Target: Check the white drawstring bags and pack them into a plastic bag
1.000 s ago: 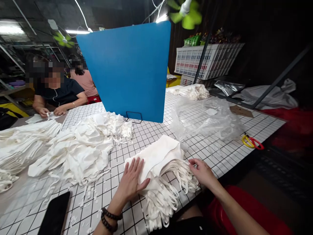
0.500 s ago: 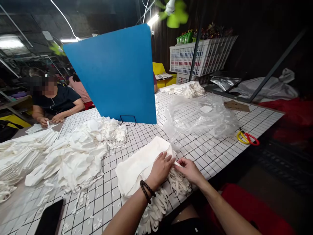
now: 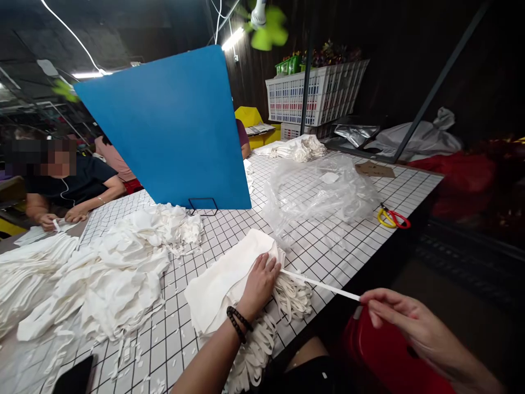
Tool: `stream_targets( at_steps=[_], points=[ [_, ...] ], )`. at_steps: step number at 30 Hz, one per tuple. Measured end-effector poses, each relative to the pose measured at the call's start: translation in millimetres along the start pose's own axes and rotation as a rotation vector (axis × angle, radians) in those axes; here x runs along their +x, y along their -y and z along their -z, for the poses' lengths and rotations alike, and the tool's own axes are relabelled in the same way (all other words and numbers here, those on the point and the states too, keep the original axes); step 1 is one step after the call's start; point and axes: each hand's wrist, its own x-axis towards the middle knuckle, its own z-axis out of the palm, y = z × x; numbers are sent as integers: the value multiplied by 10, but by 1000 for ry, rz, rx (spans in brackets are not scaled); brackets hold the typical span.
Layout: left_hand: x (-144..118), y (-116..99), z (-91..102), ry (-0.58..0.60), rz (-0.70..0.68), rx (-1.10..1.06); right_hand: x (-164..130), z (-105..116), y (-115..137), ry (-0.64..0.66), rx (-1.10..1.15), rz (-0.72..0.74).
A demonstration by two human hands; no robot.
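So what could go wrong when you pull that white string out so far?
The strap is stretched taut between the right hand and the stack of white pieces under the left hand; it might snap or tear off. The loose straps hanging over the table edge could slide off.

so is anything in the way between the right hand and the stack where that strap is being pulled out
Nothing visible. The white strap runs taut and clear from the stack of white pieces, pinned by the left hand, over the table edge to the right hand, which pinches its end.
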Motion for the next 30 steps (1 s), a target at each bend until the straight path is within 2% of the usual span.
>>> stream_targets(
  at_steps=[2, 5, 7, 9, 12, 14, 16, 18, 21, 25, 27, 30],
  points=[
    [0, -1, 6, -9, -8, -2, -127, 39, 62, -23, 143, -10],
    [3, 10, -1, -12, -20, -10, -186, -18, 201, 20, 318, 51],
    [4, -2, 14, -7, -15, -37, -130, -126, 307, 24, 259, 113],
    [-3, -63, 81, -27, 11, -126, -16, -279, 407, 13, 72, 136],
    [-45, -253, 291, -127, 89, -456, 201, -555, 517, 52, -253, 162],
    [-92, -398, 450, -173, 169, -781, 331, -738, 554, 88, -427, 228],
    [-141, -503, 561, -169, 283, -1128, 428, -896, 567, 127, -566, 309],
    [-184, -546, 600, -143, 409, -1411, 491, -1015, 570, 170, -678, 367],
    [-237, -520, 566, -122, 546, -1626, 538, -1115, 582, 257, -774, 408],
    [-308, -457, 492, -79, 550, -1681, 560, -1160, 610, 381, -835, 411],
    [-348, -444, 471, -68, 516, -1609, 566, -1178, 606, 424, -868, 401],
    [-404, -447, 473, -81, 502, -1385, 573, -1223, 564, 436, -954, 397]
  ],
)
